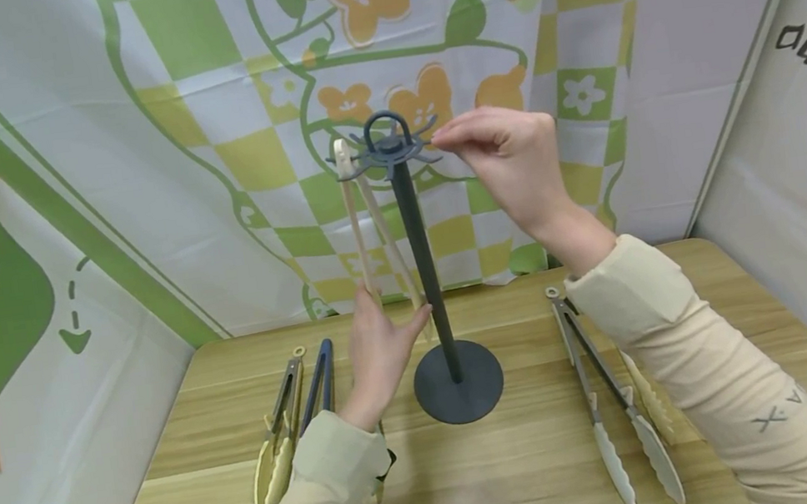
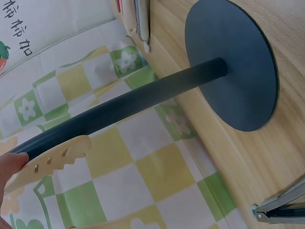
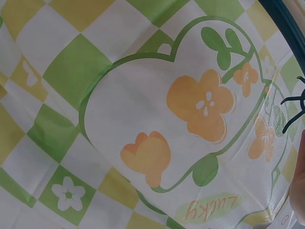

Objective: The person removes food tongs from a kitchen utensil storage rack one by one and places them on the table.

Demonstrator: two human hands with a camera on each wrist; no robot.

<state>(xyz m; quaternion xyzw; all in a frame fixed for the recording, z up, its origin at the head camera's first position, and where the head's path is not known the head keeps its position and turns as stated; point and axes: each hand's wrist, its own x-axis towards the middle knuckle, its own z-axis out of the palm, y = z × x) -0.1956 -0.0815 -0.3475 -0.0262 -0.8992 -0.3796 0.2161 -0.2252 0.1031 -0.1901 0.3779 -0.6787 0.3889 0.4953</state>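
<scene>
A dark upright rack (image 1: 421, 258) with a round base and a crown of hooks stands mid-table. Cream tongs (image 1: 355, 224) hang by their top end from a hook on its left side, arms spread downward. My left hand (image 1: 374, 352) holds the tongs low down, beside the pole. In the left wrist view, the thumb lies against the scalloped tip of the tongs (image 2: 52, 162), next to the pole (image 2: 138, 99). With thumb and fingertips, my right hand (image 1: 513, 163) pinches a hook on the rack's right side. The right wrist view shows mostly cloth, with this hand (image 3: 298, 200) at the edge.
To the left lie metal tongs with cream tips (image 1: 276, 465) and dark blue tongs (image 1: 322, 378); another item is partly hidden by the left arm. Metal tongs with pale tips (image 1: 604, 408) lie right, beside cream tongs (image 1: 646, 394) partly under the sleeve. A patterned cloth (image 1: 226, 164) hangs behind.
</scene>
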